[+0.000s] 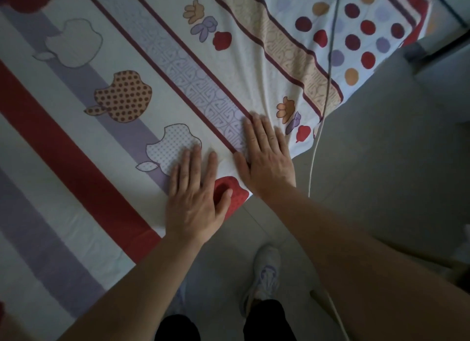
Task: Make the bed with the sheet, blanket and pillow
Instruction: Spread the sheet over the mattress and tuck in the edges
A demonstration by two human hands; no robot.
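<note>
Both palms were down flat on the sheet (114, 48), right at the bed's near edge; the left hand (195, 201) lay with fingers straight and spread over a white dotted apple print, thumb on a red one; the right hand (267, 160) pressed just beside it, fingers straight and together on the lilac patterned band; neither gripped any cloth. The sheet lay spread out, its red, lilac and maroon stripes running away from the near edge; creases fanned from the right hand toward the polka-dot border. Below were grey floor tiles (381, 175), a dangling white cable (328, 81) and one pale shoe (267, 269).
</note>
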